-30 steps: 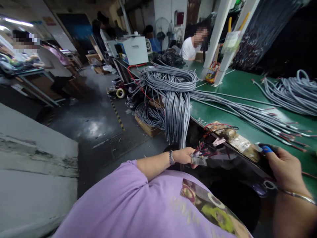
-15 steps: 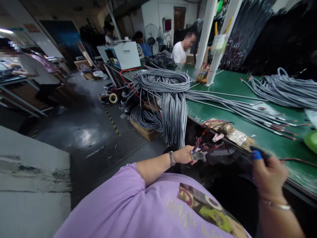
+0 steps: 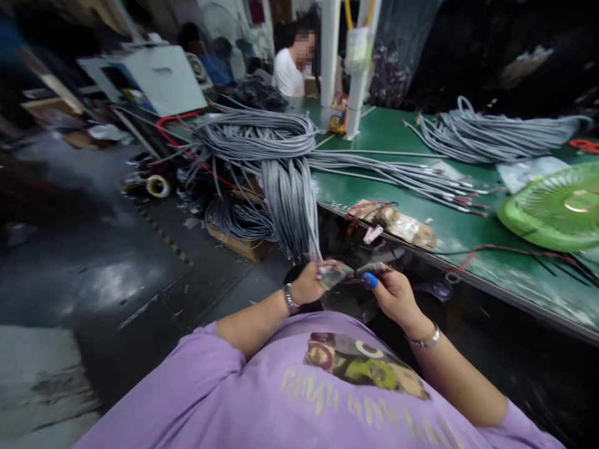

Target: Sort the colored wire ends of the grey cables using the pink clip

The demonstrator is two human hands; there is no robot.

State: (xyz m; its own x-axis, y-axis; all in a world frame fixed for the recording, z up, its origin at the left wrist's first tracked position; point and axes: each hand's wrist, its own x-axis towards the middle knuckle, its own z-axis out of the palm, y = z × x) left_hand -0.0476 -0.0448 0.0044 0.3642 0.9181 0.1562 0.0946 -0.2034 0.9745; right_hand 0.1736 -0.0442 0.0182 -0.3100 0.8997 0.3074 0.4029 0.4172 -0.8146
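Observation:
In front of my waist, my left hand [image 3: 306,285] is closed on a bundle of wire ends [image 3: 334,273] with a greyish, see-through piece around it. The hanging grey cables [image 3: 292,206] come down to just above that hand. My right hand [image 3: 397,300] pinches a small dark piece [image 3: 372,267], its exact kind blurred. A blue covering [image 3: 369,280] is on the right thumb. The two held things almost meet tip to tip; whether they touch I cannot tell.
The green bench [image 3: 388,134] carries coiled grey cable [image 3: 496,134], a green basket [image 3: 552,209] and a taped block [image 3: 397,224] at its front edge. A white post [image 3: 358,93] rises from it. Behind sits a co-worker [image 3: 287,68]. A cardboard box [image 3: 238,243] stands below.
My right hand has come inward from the bench edge, bringing the dark piece up to my left hand. My view has turned right, showing more of the green basket.

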